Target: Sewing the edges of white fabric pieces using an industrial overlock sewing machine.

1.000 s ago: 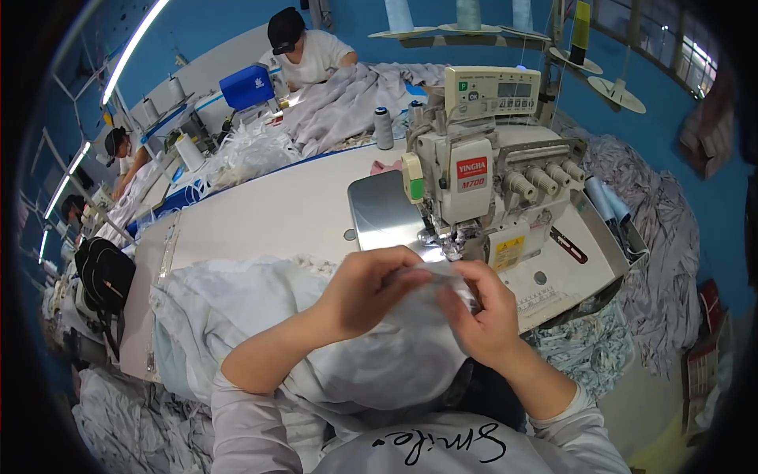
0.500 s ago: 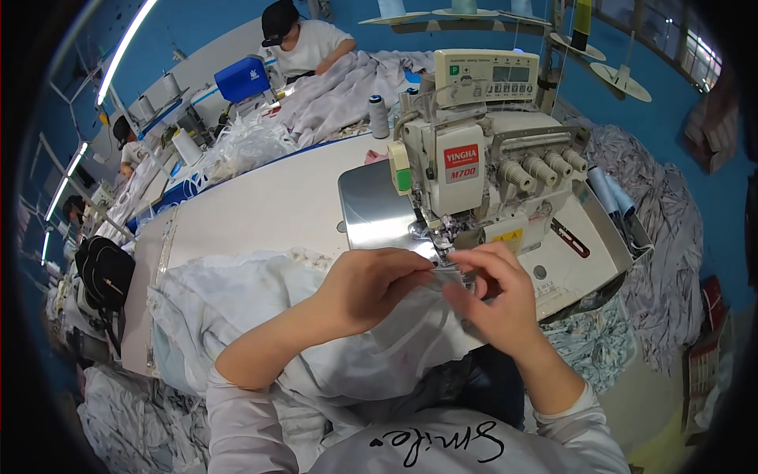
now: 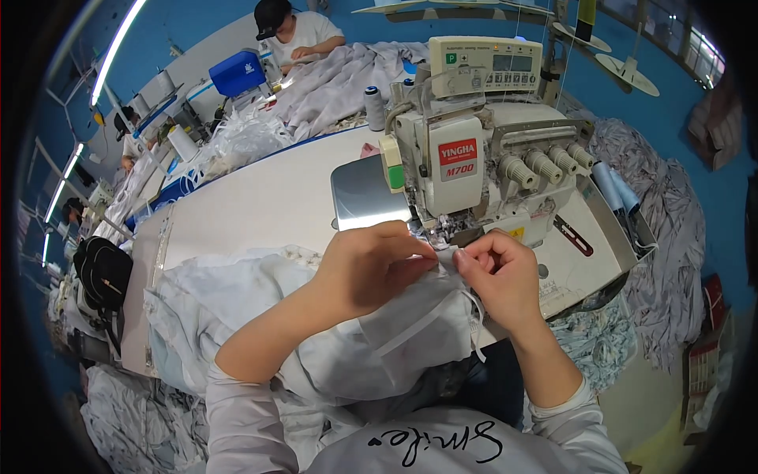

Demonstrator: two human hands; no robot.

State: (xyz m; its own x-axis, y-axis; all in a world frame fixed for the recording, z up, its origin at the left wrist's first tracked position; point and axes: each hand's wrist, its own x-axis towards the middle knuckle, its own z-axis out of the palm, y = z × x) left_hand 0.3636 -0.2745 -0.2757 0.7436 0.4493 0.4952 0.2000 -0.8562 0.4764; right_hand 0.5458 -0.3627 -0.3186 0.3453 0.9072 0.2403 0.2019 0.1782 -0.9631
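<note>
My left hand [image 3: 365,267] pinches the upper edge of a white piece of fabric [image 3: 418,340] between thumb and fingers. Close beside it on the right, my right hand [image 3: 505,276] is closed on the same edge, its thumb and forefinger together. Both hands are just in front of the needle area of a white overlock sewing machine [image 3: 456,186]. From the cloth under my right hand hangs a narrow white strip [image 3: 479,332]. The rest of the cloth spreads left across the table and down over its front edge into my lap.
A shiny metal plate [image 3: 363,193] lies left of the needle. A grey thread cone [image 3: 374,109] stands behind the machine. Heaped fabric [image 3: 655,205] lies to the right, and a black bag [image 3: 104,272] hangs at the left. Across the table a person [image 3: 304,39] handles grey cloth.
My right hand's fingers have closed on the fabric edge, which lies closer to the needle area. The narrow strip now hangs in view below my right hand.
</note>
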